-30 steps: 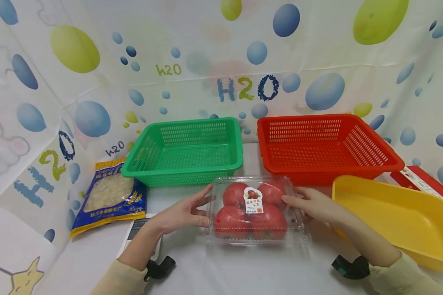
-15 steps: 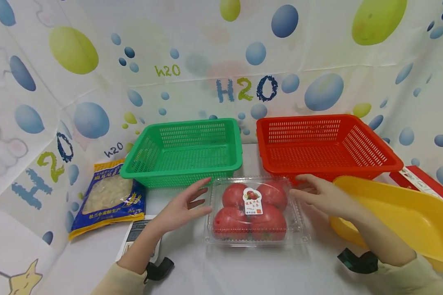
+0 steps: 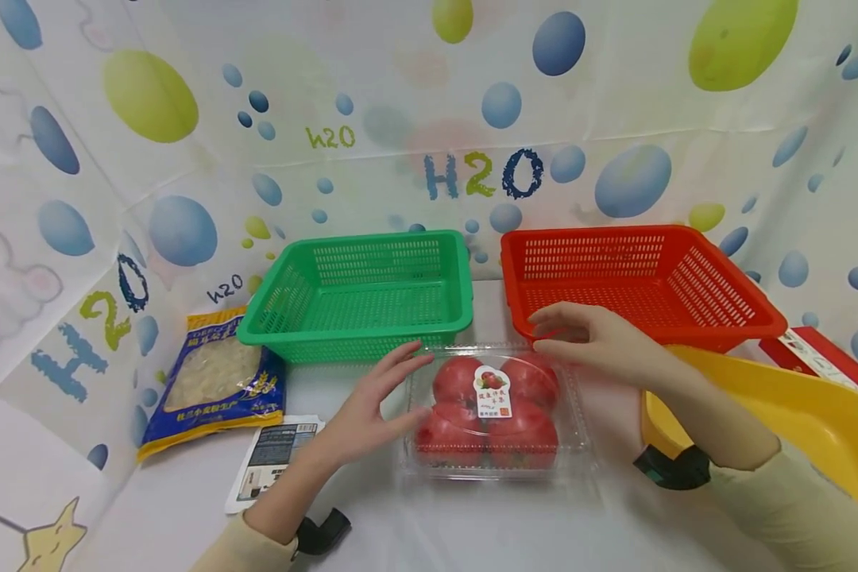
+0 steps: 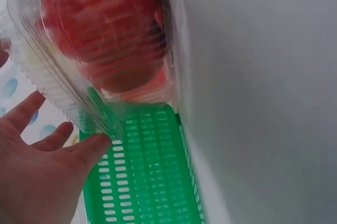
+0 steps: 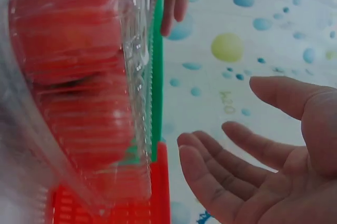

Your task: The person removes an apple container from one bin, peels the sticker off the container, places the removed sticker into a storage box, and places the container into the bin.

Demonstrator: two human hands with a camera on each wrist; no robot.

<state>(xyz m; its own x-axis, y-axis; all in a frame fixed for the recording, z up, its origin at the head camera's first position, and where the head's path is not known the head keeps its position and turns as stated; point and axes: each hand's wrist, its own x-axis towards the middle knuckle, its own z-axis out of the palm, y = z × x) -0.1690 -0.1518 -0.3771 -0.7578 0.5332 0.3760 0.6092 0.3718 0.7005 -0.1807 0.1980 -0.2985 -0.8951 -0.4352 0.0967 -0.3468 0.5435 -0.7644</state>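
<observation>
Two hands, fingers spread, gripping nothing: left hand point(image 3: 372, 401) touching tomato box point(image 3: 496, 413) edge, right hand point(image 3: 592, 340) hovering above it.

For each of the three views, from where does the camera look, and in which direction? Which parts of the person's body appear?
Head: from above, looking forward and down at the tomato box, green basket and red basket; both hands and sleeves show.
Left wrist: low beside the left hand, looking at the box's corner; palm and fingers show.
Right wrist: beside the open right hand, facing the box.
All views share the tomato box.
</observation>
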